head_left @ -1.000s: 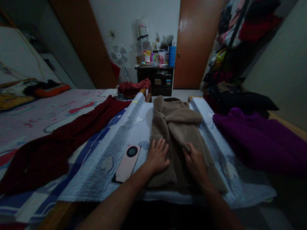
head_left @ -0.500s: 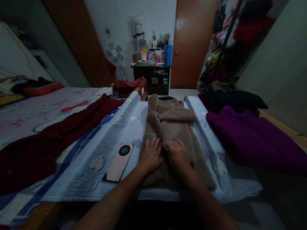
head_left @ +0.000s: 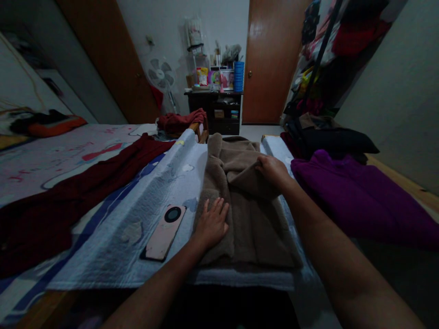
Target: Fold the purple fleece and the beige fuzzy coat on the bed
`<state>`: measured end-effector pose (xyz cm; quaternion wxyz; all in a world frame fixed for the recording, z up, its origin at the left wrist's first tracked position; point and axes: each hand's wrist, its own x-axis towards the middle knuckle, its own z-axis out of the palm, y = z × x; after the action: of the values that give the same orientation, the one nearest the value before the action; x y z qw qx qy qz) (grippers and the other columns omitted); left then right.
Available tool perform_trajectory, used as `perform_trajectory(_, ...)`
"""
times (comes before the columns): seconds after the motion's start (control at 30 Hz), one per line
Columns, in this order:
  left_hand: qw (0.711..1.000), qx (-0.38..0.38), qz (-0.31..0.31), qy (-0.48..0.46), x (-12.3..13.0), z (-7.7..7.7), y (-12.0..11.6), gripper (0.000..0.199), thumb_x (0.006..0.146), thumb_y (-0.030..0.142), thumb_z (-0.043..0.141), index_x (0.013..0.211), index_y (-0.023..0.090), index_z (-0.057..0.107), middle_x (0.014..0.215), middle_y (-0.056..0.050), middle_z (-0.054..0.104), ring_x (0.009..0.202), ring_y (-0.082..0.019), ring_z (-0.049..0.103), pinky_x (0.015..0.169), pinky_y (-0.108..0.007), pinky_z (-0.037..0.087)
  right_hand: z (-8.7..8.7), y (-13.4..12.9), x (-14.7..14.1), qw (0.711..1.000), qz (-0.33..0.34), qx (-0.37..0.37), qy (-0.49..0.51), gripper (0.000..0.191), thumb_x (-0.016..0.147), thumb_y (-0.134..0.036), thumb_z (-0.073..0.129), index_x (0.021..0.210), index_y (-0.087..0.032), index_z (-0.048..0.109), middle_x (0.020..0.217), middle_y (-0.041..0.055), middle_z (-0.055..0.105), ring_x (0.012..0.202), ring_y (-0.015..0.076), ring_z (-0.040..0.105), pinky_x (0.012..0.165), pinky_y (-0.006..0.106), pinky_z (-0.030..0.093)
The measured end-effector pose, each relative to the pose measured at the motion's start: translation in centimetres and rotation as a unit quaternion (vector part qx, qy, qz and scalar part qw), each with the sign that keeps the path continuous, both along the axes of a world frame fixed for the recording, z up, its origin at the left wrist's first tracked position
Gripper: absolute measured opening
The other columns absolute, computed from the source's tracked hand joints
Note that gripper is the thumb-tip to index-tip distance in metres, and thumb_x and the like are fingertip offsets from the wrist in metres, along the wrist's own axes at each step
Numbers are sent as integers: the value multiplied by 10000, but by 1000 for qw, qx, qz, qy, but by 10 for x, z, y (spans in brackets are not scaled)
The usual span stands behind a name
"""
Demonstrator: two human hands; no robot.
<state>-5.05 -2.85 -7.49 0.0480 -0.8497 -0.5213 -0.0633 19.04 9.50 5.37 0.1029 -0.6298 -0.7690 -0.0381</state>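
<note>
A brown plush coat (head_left: 219, 183) lies partly folded on the pale blue quilted cover (head_left: 181, 183). Fingers outstretched, my left hand (head_left: 213, 224) rests flat on its lower left part. My right hand (head_left: 272, 170) pinches the edge of a brown flap, perhaps a sleeve, and holds it raised at the upper right of the coat. Below the raised flap, the coat's lower right panel is exposed. To the left of my left hand, a pink phone (head_left: 164, 233) with a round black camera ring lies on the cover.
Dark red clothing (head_left: 85, 183) stretches along the bed at left. A folded purple garment (head_left: 360, 196) and a dark clothes pile (head_left: 336, 135) sit at right. Farther back stand a white fan (head_left: 161, 75), a dark cabinet (head_left: 212, 112) and a wooden door (head_left: 270, 64).
My right hand has moved up and to the right, lifting the brown flap off the lower part of the coat. My left hand stays pressed on the coat's left side.
</note>
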Motion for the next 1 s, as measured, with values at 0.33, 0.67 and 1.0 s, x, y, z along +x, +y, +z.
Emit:
perform_trajectory(0.33, 1000, -14, -6, -7, 0, 0, 1, 574, 845, 276, 498, 1405, 156, 452, 1515, -140, 395, 1430, -274, 282, 1181, -533, 126, 0, 8, -11, 996, -40, 80, -4, 267, 952, -335, 467, 1118, -202, 629, 1069, 98, 664, 897, 230, 625, 721, 298, 408)
perform_trajectory(0.67, 999, -32, -10, -39, 2, -4, -4, 537, 877, 204, 458, 1407, 121, 431, 1491, -117, 437, 1404, -224, 339, 1180, -447, 209, 17, -75, -26, 988, 117, -86, 49, 208, 878, -277, 590, 1060, -206, 661, 983, 64, 722, 885, 200, 655, 715, 241, 400)
perform_trajectory(1.0, 986, -70, 82, -129, 16, 10, 4, 477, 916, 412, 469, 1314, 149, 488, 1324, -137, 575, 1240, -296, 499, 1039, -455, 382, -32, -98, -43, 942, 215, -258, 13, 314, 947, -379, 461, 936, -210, 725, 922, 82, 745, 850, 210, 688, 693, 254, 416)
